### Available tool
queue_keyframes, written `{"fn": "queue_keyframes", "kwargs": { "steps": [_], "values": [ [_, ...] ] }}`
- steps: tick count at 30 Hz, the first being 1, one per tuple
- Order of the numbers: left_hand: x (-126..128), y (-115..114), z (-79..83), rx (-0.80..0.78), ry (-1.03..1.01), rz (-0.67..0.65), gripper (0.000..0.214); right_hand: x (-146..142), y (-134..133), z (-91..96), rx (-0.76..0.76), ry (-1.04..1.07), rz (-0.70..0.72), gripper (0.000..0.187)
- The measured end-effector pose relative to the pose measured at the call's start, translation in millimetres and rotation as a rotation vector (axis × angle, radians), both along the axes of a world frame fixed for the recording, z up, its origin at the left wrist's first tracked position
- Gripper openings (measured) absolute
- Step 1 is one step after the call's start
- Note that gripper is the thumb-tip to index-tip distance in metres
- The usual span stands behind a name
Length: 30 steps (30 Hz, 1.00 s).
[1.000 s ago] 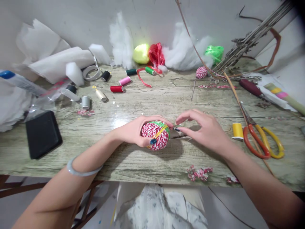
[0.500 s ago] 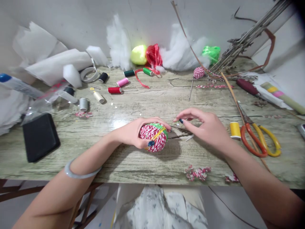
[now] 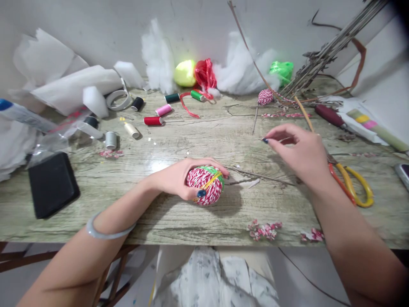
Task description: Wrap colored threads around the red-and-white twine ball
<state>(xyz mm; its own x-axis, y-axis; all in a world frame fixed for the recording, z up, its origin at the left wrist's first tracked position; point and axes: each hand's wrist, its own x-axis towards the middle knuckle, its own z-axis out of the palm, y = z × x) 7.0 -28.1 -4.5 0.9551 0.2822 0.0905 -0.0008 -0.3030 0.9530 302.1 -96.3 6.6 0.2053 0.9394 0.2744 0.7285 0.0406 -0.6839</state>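
Red-and-white twine, with green and yellow strands across it, forms a ball (image 3: 204,192) on the table. My left hand (image 3: 179,177) is wrapped round this ball, thumb in front and fingers over the top. To the right, my right hand (image 3: 298,149) hovers over the table with thumb and forefinger pinched together. Whatever lies in the pinch is too small to make out. Thin dark twigs (image 3: 262,174) lie between the ball and my right wrist. Under my right forearm, scissors (image 3: 359,183) with orange and yellow handles are partly hidden.
Several thread spools, such as a red spool (image 3: 153,121), lie at the back left. A black phone-like slab (image 3: 53,184) rests at the left. White stuffing (image 3: 239,70), a smaller twine ball (image 3: 265,97) and dry stems (image 3: 332,51) line the back. The table's front edge (image 3: 198,243) is near.
My right hand has moved right and away from me, from near the ball towards the scissors, staying pinched. The yellow spool is now hidden. My left hand keeps hold of the ball.
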Motion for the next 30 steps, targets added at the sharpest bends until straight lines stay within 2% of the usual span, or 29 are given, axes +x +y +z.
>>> {"fn": "queue_keyframes", "kwargs": {
  "steps": [3, 6, 9, 12, 16, 19, 24, 30],
  "values": [
    [0, -1, -1.9, 0.0, 0.005, -0.016, 0.062, 24, 6, -1.5, 0.08, -0.053, -0.15, 0.011],
    [0, -1, -2.7, 0.021, 0.027, -0.032, 0.062, 35, 9, -2.4, 0.135, 0.087, -0.18, 0.009],
    [-2, 2, 0.0, 0.071, 0.01, -0.001, 0.059, 28, 9, -1.7, 0.089, 0.286, -0.085, 0.01],
    [-7, 7, 4.0, 0.102, -0.031, 0.092, 0.062, 12, 4, 0.6, 0.041, 0.425, 0.027, 0.014],
    [-8, 7, 4.9, 0.039, -0.099, 0.164, 0.077, -9, -4, 4.3, 0.023, 0.568, 0.09, 0.016],
    [-1, -1, 3.2, -0.015, -0.09, 0.152, 0.08, -23, -9, 4.2, -0.026, 0.618, 0.147, 0.016],
    [11, -11, 0.7, 0.017, -0.122, 0.071, 0.071, -44, -14, -0.8, -0.123, 0.625, 0.219, 0.013],
    [13, -12, -2.7, -0.007, -0.121, 0.057, 0.069, -54, -16, -6.8, -0.142, 0.627, 0.258, 0.01]
  ]
}}
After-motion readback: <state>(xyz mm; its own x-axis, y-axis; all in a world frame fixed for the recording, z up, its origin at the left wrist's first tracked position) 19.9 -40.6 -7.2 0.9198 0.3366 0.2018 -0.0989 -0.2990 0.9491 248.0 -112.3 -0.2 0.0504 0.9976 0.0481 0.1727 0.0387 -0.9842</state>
